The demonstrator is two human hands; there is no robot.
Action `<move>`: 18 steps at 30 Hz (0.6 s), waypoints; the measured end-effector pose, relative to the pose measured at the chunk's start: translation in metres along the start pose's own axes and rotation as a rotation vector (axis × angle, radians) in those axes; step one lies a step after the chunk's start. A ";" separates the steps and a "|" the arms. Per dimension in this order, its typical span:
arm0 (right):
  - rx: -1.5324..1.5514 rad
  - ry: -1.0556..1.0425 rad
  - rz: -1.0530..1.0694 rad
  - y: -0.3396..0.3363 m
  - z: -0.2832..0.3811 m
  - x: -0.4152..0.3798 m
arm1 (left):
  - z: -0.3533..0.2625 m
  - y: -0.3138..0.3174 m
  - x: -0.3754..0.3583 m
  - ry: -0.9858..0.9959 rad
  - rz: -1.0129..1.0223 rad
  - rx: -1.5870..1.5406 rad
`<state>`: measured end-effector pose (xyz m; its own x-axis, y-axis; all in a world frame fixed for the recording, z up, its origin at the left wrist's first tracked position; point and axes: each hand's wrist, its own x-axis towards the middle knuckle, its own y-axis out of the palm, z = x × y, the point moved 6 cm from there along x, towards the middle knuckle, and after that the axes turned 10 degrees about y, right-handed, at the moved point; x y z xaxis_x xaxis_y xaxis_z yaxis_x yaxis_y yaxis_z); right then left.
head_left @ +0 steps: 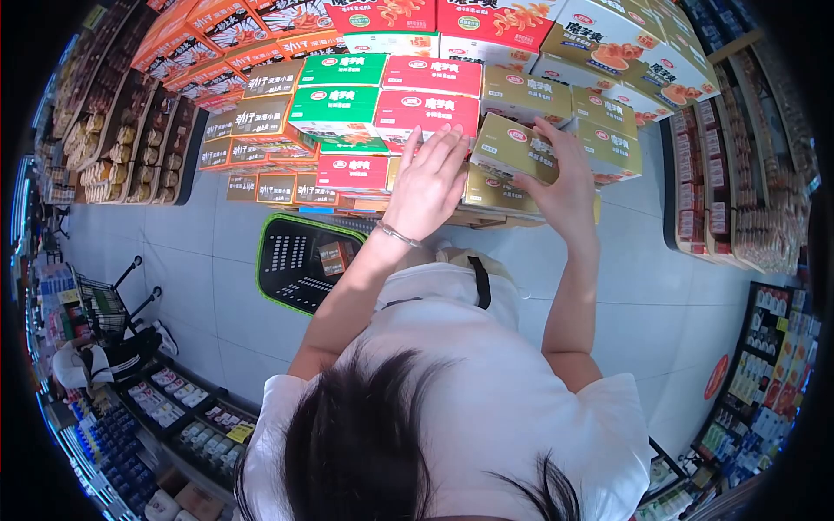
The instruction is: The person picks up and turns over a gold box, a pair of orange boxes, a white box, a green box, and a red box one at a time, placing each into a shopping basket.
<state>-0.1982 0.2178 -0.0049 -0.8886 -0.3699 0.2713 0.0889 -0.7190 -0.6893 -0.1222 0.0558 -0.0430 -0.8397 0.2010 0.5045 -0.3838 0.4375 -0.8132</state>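
Both of my hands are at the front of a large stack of snack boxes. My left hand (430,181), with a bracelet at the wrist, lies over the lower edge of a red box (426,111), its fingers pointing forward and close together. With thumb and fingers apart, my right hand (560,178) grips a gold box (514,148) by its right side. That box sits tilted against the other gold boxes. Green boxes (334,111) stand left of the red ones, and a smaller red box (352,172) lies lower down.
A black basket with a green rim (261,260) stands on the floor, a small box (331,258) inside. Shelves (156,139) line the left, more shelves (717,174) the right. A person (113,360) is near a shopping cart (100,300) at the lower left.
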 end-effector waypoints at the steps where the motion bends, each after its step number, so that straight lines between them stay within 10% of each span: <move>1: -0.003 -0.009 0.017 0.001 0.001 0.000 | 0.000 0.000 0.000 0.005 0.002 -0.002; 18: -0.034 -0.054 0.122 0.014 -0.023 0.028 | -0.001 0.000 -0.002 -0.015 -0.082 -0.049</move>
<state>-0.2319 0.2110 -0.0227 -0.8464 -0.4853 0.2195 0.1788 -0.6471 -0.7411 -0.1198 0.0560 -0.0435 -0.8119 0.1495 0.5643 -0.4328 0.4945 -0.7538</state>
